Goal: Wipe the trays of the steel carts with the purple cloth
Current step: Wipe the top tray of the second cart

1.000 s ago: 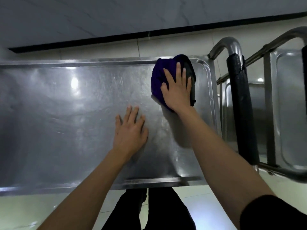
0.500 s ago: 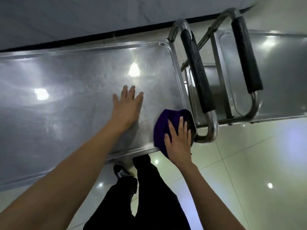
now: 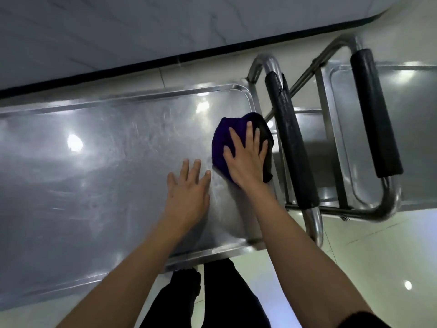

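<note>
My two hands on a steel cart tray, one pressing a purple cloth.

My right hand (image 3: 246, 159) lies flat with fingers spread on the cloth (image 3: 227, 136), which is bunched at the tray's (image 3: 94, 162) right end, near the black-padded handle (image 3: 290, 143). My left hand (image 3: 188, 190) rests flat and empty on the bare steel just beside it. A second cart (image 3: 416, 138) stands to the right.
</note>
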{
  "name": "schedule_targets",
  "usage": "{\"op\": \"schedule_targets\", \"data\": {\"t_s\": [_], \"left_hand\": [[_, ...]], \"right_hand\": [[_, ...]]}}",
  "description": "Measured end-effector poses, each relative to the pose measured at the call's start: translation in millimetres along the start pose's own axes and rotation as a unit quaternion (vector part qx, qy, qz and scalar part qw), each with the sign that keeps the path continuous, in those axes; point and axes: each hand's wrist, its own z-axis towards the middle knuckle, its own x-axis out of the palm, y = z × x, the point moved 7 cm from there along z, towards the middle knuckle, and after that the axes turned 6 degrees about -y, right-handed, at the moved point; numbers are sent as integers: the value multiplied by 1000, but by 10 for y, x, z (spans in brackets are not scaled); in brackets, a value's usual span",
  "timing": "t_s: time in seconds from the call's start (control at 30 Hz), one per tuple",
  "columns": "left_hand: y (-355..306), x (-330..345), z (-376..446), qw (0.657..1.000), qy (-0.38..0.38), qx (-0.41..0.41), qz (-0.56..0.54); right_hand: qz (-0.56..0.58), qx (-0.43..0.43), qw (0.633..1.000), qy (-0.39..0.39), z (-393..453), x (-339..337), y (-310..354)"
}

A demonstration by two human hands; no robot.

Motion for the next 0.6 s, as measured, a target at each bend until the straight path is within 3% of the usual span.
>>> {"op": "schedule_targets", "data": {"t_s": [0.27,0.6], "left_hand": [[38,50,1,998,-5,-27,-54],[146,53,-6,997,-1,-19,-73]], "right_hand": [[-6,-52,998,-19,1255,-52,460],[20,-65,998,-4,722,-31,333]]}}
